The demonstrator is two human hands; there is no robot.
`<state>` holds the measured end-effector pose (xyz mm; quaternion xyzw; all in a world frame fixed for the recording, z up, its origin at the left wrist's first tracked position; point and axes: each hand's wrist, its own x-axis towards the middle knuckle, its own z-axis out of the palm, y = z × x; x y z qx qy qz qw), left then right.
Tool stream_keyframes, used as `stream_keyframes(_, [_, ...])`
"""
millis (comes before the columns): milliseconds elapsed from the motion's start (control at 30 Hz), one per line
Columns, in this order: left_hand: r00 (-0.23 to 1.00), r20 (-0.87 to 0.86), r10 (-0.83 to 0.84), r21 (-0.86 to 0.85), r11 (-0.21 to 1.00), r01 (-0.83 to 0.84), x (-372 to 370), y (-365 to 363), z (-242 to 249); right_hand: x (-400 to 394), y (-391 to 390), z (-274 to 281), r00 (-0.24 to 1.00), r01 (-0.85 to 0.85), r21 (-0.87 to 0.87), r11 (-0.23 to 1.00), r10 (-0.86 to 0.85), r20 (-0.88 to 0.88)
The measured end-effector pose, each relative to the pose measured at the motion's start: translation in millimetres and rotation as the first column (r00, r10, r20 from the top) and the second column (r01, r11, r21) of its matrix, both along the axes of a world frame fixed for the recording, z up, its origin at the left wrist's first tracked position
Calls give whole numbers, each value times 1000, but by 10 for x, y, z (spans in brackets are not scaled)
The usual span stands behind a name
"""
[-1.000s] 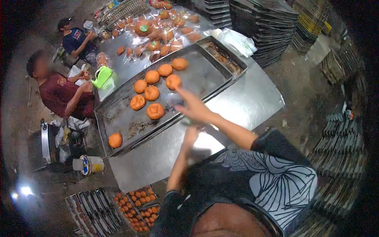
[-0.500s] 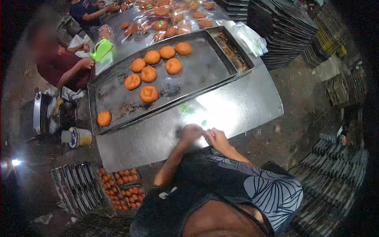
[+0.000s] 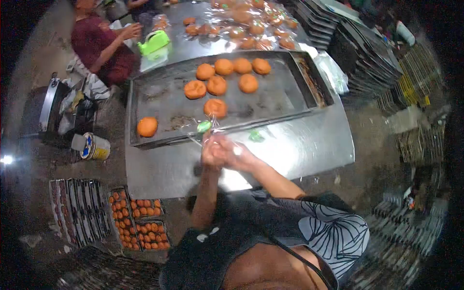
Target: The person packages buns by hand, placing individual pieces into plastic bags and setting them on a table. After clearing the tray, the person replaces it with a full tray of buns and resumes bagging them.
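Observation:
My left hand point(image 3: 209, 153) and my right hand point(image 3: 236, 153) are close together over the front rim of a shallow metal tray point(image 3: 174, 137). Fingers of both are closed on a thin clear plastic bag point(image 3: 195, 139) with a green printed patch point(image 3: 204, 126). Motion blur hides the exact grip. Just beyond the bag lies an orange-brown bun point(image 3: 215, 108) in the tray. Several similar buns point(image 3: 216, 86) are grouped farther back, and one bun point(image 3: 147, 127) lies alone at the tray's left end.
Bagged buns point(image 3: 256, 29) cover the table's far end. A bright green plastic holder point(image 3: 153, 43) stands near a person in a dark red shirt point(image 3: 104, 48). Green scraps point(image 3: 256, 136) lie on the metal table point(image 3: 309, 145). Bun-filled trays point(image 3: 140, 217) sit below left; trays are stacked at right point(image 3: 362, 58).
My hands have moved forward and left, from the table's near edge to the tray's front rim. The plastic bag with its green patch now shows above them. The whole view has shifted.

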<state>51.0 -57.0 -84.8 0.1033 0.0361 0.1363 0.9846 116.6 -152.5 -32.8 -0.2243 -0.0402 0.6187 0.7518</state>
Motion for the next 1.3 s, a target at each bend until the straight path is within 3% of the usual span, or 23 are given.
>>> stream_keyframes(33, [983, -159, 92, 143, 987, -69, -169, 161, 39, 64, 104, 42, 903, -60, -205, 977, 141, 405])
stream_keyframes(67, [929, -311, 201, 284, 952, -111, -314, 295, 70, 137, 217, 192, 640, -21, -401, 916, 320, 698])
stream_keyframes(100, [924, -314, 220, 292, 948, -126, -394, 418, 53, 275, 437, 45, 21, 246, -428, 870, 437, 899])
stream_keyframes(167, [597, -314, 738, 462, 668, -583, -489, 618, -19, 445, 772, -220, -424, 623, -81, 778, 423, 801])
stream_keyframes(200, [595, -315, 739, 469, 666, -579, -544, 674, 34, 626, 936, -436, -337, 613, -378, 694, 662, 669])
stream_keyframes(267, [481, -339, 809, 415, 587, -695, -680, 758, 242, 783, 1087, -535, -218, 650, -401, 646, 664, 716])
stream_keyframes(333, [355, -390, 850, 402, 504, -764, -774, 835, 368, 915, 971, -473, 28, 397, -309, 864, 325, 945])
stream_keyframes(367, [326, -382, 865, 409, 475, -779, -808, 886, 358, 897, 934, -473, 44, 490, -429, 759, 470, 882])
stream_keyframes(400, [301, -374, 877, 412, 448, -793, -819, 924, 346, 835, 868, -491, 49, 495, -436, 752, 476, 878])
stream_keyframes(467, [337, -368, 867, 374, 470, -800, -771, 894, 311, 640, 780, -485, -577, 588, 51, 807, 375, 725])
stream_keyframes(533, [385, -344, 857, 324, 493, -808, -620, 861, 295, 616, 954, -568, -502, 652, 18, 758, 414, 759])
stream_keyframes(633, [460, -339, 821, 323, 561, -762, -423, 731, 321, 798, 1139, -685, -554, 465, -13, 885, 302, 776])
stream_keyframes(733, [487, -322, 812, 351, 580, -735, -433, 696, 445, 921, 1271, -615, -591, 184, -267, 946, 324, 739])
stream_keyframes(800, [458, -256, 851, 351, 524, -776, -516, 720, 542, 926, 1158, -402, -295, 259, -470, 844, 532, 793])
stream_keyframes(833, [430, -228, 873, 358, 487, -797, -568, 781, 571, 866, 1082, -561, -178, 381, -60, 923, 136, 975])
stream_keyframes(867, [421, -233, 877, 367, 480, -797, -605, 788, 571, 664, 932, -340, -168, 373, -63, 925, 135, 977])
stream_keyframes(933, [283, -195, 939, 367, 337, -867, -531, 764, 576, 210, 480, 459, -13, 289, 206, 935, -212, 977])
stream_keyframes(1000, [418, -131, 899, 444, 430, -786, -289, 440, 632, 26, 421, 416, -509, 289, 466, 836, -278, 815])
stream_keyframes(1067, [645, -112, 756, 414, 625, -662, -149, 279, 455, -7, 234, 444, -490, 332, 303, 893, -111, 865])
stream_keyframes(1133, [772, -132, 622, 392, 748, -535, -94, 63, 595, -35, 30, 434, -270, 424, 53, 904, 70, 960])
stream_keyframes(1200, [872, -136, 470, 367, 842, -396, 106, -170, 758, 27, -111, 475, -335, 483, 127, 866, 49, 941])
stream_keyframes(1267, [787, -241, 568, 438, 787, -435, 231, -512, 787, 63, -71, 478, -147, 642, 208, 738, -148, 978])
stream_keyframes(1300, [790, -237, 566, 448, 785, -428, 269, -421, 558, 114, -70, 437, -345, 632, 441, 638, -278, 897])
